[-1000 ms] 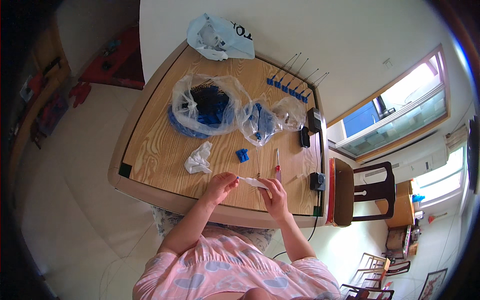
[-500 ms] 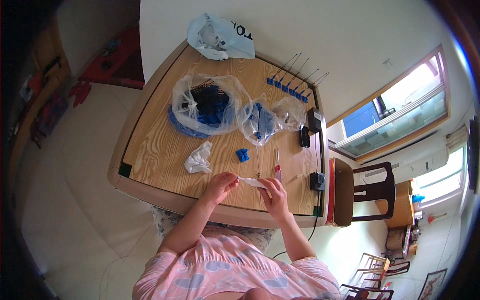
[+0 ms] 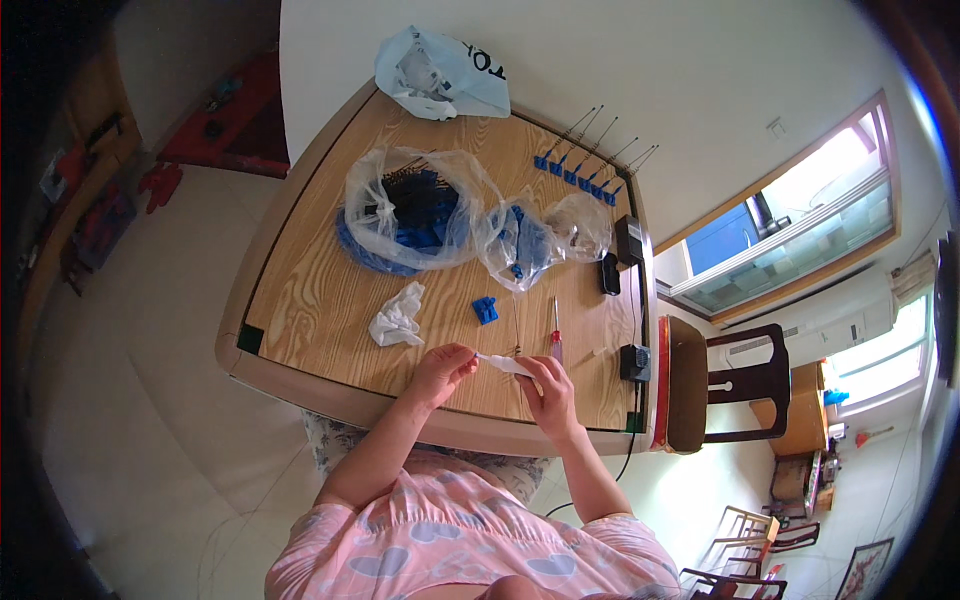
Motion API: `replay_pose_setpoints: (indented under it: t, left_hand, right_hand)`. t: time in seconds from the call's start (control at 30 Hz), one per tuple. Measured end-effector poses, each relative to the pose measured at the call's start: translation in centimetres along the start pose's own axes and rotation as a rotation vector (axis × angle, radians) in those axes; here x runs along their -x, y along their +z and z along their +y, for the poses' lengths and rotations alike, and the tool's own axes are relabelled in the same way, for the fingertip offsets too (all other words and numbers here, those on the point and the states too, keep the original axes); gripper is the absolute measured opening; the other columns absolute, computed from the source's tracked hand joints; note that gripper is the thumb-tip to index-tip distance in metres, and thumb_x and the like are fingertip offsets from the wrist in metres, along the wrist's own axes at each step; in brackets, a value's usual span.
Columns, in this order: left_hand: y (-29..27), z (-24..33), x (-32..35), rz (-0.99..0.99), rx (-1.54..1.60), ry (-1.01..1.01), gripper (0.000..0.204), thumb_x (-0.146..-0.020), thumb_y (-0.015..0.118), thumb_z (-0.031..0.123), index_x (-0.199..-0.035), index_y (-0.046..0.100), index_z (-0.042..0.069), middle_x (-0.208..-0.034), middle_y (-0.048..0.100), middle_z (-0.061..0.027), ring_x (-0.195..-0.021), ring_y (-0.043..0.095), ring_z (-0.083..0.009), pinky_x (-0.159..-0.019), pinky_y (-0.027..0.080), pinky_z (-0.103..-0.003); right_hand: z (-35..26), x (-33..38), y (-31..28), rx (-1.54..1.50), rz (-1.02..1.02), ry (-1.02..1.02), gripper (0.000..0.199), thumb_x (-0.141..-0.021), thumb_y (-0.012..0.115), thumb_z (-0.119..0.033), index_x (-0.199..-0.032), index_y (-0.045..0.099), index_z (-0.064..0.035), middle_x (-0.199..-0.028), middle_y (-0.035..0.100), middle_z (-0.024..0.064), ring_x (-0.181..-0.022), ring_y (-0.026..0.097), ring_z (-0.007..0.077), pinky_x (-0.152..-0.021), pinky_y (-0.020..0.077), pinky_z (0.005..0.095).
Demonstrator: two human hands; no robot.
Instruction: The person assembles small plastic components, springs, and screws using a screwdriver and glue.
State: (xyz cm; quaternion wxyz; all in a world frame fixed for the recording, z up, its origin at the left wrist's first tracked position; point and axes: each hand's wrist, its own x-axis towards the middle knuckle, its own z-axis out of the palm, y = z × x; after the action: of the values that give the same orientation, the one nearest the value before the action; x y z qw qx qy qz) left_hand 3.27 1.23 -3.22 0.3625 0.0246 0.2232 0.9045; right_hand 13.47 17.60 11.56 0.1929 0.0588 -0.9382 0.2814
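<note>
Over the near edge of the wooden table (image 3: 330,290), my left hand (image 3: 441,366) and my right hand (image 3: 547,388) together hold a small white tube-like piece (image 3: 503,363), each pinching one end. A thin dark wire (image 3: 517,345) stands just beyond it. A red-handled screwdriver (image 3: 555,338) lies right of the hands. A small blue plastic part (image 3: 485,309) and a crumpled white tissue (image 3: 397,317) rest a little farther in.
Clear plastic bags with blue and black parts (image 3: 420,215) sit mid-table. A row of blue-handled pins (image 3: 580,172) lines the far edge beside a pale blue bag (image 3: 440,75). Black adapters (image 3: 628,240) and a chair (image 3: 720,385) are at the right.
</note>
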Motion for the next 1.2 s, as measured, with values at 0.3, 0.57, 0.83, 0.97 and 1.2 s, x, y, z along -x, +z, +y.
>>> replay_pose_setpoints:
  t: [0.3, 0.57, 0.83, 0.97, 1.2]
  left_hand:
    - [0.06, 0.02, -0.14, -0.009, -0.008, 0.007, 0.010, -0.091, 0.070, 0.013, -0.094, 0.068, 0.004, -0.089, 0.068, -0.0077, -0.081, 0.061, -0.0167, -0.080, 0.050, -0.031]
    - [0.22, 0.16, -0.06, 0.006, 0.018, -0.026, 0.010, -0.090, 0.070, 0.013, -0.094, 0.069, 0.004, -0.089, 0.068, -0.0078, -0.081, 0.060, -0.0171, -0.080, 0.050, -0.031]
    - [-0.16, 0.02, -0.06, -0.002, 0.007, -0.008, 0.010, -0.091, 0.070, 0.012, -0.094, 0.069, 0.003, -0.089, 0.068, -0.0079, -0.081, 0.061, -0.0169, -0.079, 0.050, -0.032]
    - [0.34, 0.22, -0.07, 0.003, 0.026, -0.027, 0.010, -0.091, 0.069, 0.012, -0.093, 0.069, 0.003, -0.089, 0.068, -0.0082, -0.080, 0.061, -0.0168, -0.079, 0.050, -0.032]
    - [0.28, 0.14, -0.02, 0.002, 0.013, 0.003, 0.009, -0.090, 0.070, 0.011, -0.093, 0.069, 0.003, -0.089, 0.069, -0.0085, -0.081, 0.062, -0.0171, -0.080, 0.050, -0.031]
  right_hand:
    - [0.19, -0.01, 0.15, -0.010, 0.010, 0.001, 0.030, -0.085, 0.068, -0.005, -0.114, 0.063, -0.0063, -0.103, 0.065, 0.0138, -0.091, 0.063, 0.0339, -0.077, 0.0517, 0.0413]
    - [0.21, 0.08, 0.13, -0.011, 0.013, -0.002, 0.029, -0.086, 0.068, -0.005, -0.114, 0.064, -0.0062, -0.101, 0.065, 0.0143, -0.090, 0.063, 0.0339, -0.077, 0.0515, 0.0411]
    - [-0.16, 0.04, -0.01, -0.008, 0.018, 0.029, 0.029, -0.085, 0.068, -0.005, -0.114, 0.064, -0.0053, -0.101, 0.065, 0.0147, -0.090, 0.063, 0.0337, -0.077, 0.0516, 0.0405]
    - [0.38, 0.21, 0.18, -0.021, 0.025, 0.004, 0.029, -0.085, 0.068, -0.005, -0.114, 0.064, -0.0055, -0.102, 0.065, 0.0146, -0.091, 0.063, 0.0340, -0.077, 0.0517, 0.0408]
    - [0.22, 0.08, 0.15, -0.009, 0.012, -0.002, 0.029, -0.085, 0.068, -0.005, -0.114, 0.064, -0.0059, -0.103, 0.065, 0.0142, -0.091, 0.063, 0.0344, -0.077, 0.0518, 0.0412]
